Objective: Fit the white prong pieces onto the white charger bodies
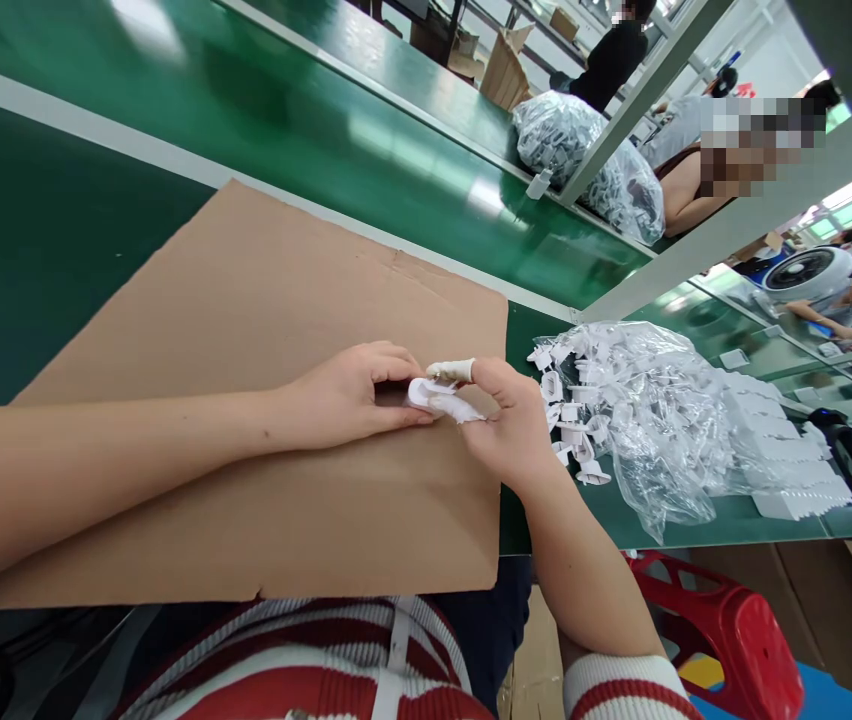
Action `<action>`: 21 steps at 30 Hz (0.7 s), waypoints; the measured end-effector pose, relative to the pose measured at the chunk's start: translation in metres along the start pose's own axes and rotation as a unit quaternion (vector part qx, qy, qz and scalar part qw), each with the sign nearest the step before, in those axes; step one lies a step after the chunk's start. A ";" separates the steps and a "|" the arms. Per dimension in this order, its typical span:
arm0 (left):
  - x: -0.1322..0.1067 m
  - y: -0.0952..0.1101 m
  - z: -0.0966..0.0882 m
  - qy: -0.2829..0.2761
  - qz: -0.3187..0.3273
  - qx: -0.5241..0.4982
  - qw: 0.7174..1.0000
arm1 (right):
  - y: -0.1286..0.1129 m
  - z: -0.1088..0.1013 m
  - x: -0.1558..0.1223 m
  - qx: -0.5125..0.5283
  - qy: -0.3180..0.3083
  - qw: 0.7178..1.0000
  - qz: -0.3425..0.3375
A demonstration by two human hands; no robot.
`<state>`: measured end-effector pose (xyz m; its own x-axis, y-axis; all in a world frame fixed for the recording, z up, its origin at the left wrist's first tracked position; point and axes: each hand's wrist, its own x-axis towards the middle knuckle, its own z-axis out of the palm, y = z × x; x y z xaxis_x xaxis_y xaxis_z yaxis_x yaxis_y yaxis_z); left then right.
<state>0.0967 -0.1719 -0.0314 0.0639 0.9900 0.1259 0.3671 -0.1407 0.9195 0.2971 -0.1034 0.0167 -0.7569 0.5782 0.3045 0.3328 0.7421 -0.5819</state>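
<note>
- Green tabletop [58, 230] is seen running across a factory hall, with a cardboard sheet [246, 300] laid flat on it as a work mat.
- A small white plastic part [437, 398] is held just above the sheet's right end, between the two hands.
- The left hand [351, 395] is curled over the part's left end; its fingers [396, 360] are closed on it from above, with the thumb underneath.
- The right hand [508, 420] is pinched on the part's right end. A pale finger cot [452, 370] is worn on the digit that presses on top.
- A torn clear bag [643, 420] of like white pieces is spilled on the tabletop just right of the sheet, near the right hand.
- A second full bag [583, 160] is seen farther off, beside a grey post.
- A red stool [733, 640] is visible below the tabletop's edge; other people are seated at benches in the background.
- The part is judged light, thin and stiff, likely smooth and a little slippery, and it could be bent or snapped at narrow tabs if squeezed hard.
- Hold is best taken at its two ends, by fingertip pinch on the broader faces; the cot should add grip.
</note>
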 end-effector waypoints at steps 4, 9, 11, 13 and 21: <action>-0.001 -0.002 -0.001 -0.005 0.033 0.014 0.999 | -0.001 0.003 -0.003 -0.054 0.024 0.998 -0.039; -0.002 -0.001 -0.004 -0.017 0.062 0.042 0.997 | -0.006 0.003 -0.006 -0.058 0.099 0.990 -0.082; -0.001 -0.001 -0.004 -0.016 0.072 0.042 0.996 | -0.007 0.002 -0.007 -0.048 0.113 0.989 -0.084; -0.001 -0.002 -0.004 -0.018 0.077 0.041 0.996 | -0.007 0.003 -0.006 -0.052 0.101 0.990 -0.087; -0.001 -0.004 -0.002 -0.005 0.088 0.038 0.995 | -0.005 0.004 -0.003 -0.105 0.047 0.990 -0.076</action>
<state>0.0935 -0.1728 -0.0345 0.1418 0.9497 0.2791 0.4184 -0.3131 0.8526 0.2953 -0.1103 0.0155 -0.7545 0.4756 0.4523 0.3355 0.8717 -0.3571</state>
